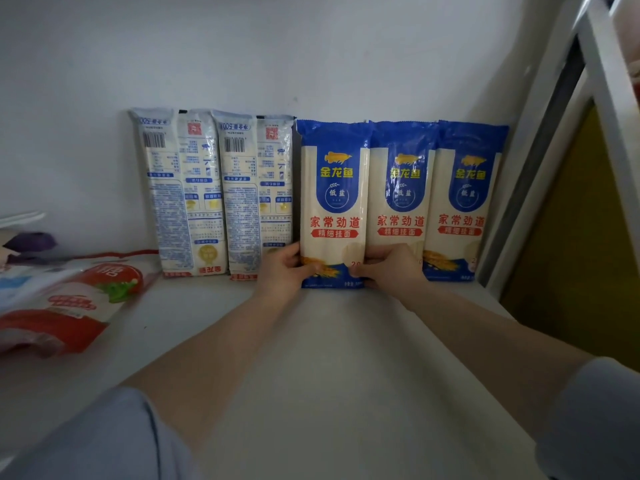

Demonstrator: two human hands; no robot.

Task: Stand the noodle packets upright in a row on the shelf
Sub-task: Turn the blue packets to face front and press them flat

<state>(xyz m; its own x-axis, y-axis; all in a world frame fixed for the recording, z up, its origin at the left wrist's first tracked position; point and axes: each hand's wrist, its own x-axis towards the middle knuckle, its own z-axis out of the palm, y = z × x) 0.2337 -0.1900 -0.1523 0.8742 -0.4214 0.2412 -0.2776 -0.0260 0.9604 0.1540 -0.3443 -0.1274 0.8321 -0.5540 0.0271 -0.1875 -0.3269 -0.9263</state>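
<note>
Both hands grip the third noodle packet at its base: left hand at nine o'clock, right hand at three.

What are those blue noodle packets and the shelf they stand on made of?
The blue noodle packets look like thin glossy plastic film: light glints on them, and the top seams are crimped and wrinkled. The shelf looks like a smooth, matte white painted or laminated board; what lies under the coating cannot be told.
</note>
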